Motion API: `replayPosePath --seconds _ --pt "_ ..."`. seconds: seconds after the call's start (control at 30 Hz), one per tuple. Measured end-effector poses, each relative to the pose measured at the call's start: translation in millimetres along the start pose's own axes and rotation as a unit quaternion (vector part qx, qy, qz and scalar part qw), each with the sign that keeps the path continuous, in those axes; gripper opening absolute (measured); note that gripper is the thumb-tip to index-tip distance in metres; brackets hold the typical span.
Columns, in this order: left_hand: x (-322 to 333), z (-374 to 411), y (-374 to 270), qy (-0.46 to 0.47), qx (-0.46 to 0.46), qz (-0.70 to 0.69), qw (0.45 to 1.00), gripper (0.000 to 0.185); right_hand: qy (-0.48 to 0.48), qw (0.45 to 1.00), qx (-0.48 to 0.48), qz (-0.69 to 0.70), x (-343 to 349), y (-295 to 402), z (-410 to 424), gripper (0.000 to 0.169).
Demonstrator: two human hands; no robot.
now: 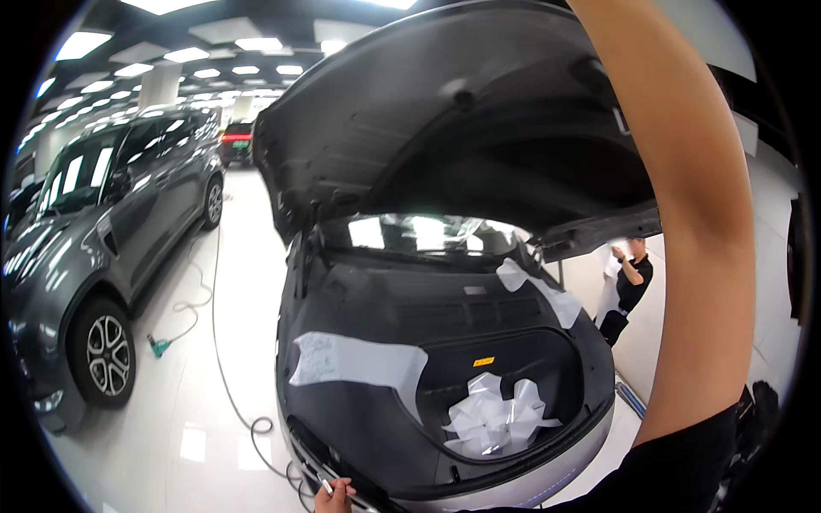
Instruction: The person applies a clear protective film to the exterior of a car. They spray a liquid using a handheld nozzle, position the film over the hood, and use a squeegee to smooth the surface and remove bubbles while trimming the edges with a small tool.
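My left hand (pixel 335 496) is at the bottom edge of the view, by the left front rim of an open car's front trunk. Its fingers grip a slim whitish tool (pixel 326 484), too small to tell its exact kind. My right arm (pixel 699 231) reaches up past the raised hood (pixel 487 128); the right hand is out of view above. Crumpled pieces of white sheet (pixel 490 417) lie inside the trunk well (pixel 442 365). One white strip (pixel 372 360) drapes over its left rim, and another (pixel 545 292) lies along the right side near the windshield (pixel 423 233).
A dark grey SUV (pixel 141 167) stands at the left. On the floor, a thin cord (pixel 221 359) runs beside the open car, and a teal power tool (pixel 158 345) lies near the SUV's front wheel (pixel 108 356). A person (pixel 632 285) holding a white sheet stands beyond the car.
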State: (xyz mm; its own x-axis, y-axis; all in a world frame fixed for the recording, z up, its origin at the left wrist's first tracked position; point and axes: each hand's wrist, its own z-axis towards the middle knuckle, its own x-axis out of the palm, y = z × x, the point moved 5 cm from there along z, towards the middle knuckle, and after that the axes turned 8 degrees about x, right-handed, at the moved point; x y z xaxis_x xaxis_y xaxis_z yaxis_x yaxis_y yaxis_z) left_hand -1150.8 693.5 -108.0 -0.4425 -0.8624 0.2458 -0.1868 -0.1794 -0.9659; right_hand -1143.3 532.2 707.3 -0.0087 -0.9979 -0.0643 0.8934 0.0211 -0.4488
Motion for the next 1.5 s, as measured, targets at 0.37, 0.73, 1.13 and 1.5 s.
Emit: replayPosePath --seconds 0.37,0.73,1.13,1.5 --pt "-36 -46 9 -0.074 -0.062 -0.102 0.99 0.023 -0.031 0.818 -0.317 0.478 1 302 -203 0.012" --pt "-5 -104 36 -0.018 -0.226 -0.148 0.963 0.053 0.754 -0.206 0.244 0.574 50 224 -827 0.034" --pt "163 -109 65 0.22 -0.261 0.049 0.939 0.055 0.704 -0.064 0.223 0.672 109 122 -877 0.038" --pt "124 -143 74 0.263 -0.388 0.086 0.879 0.062 0.785 -0.123 0.242 0.556 119 81 -950 0.036"
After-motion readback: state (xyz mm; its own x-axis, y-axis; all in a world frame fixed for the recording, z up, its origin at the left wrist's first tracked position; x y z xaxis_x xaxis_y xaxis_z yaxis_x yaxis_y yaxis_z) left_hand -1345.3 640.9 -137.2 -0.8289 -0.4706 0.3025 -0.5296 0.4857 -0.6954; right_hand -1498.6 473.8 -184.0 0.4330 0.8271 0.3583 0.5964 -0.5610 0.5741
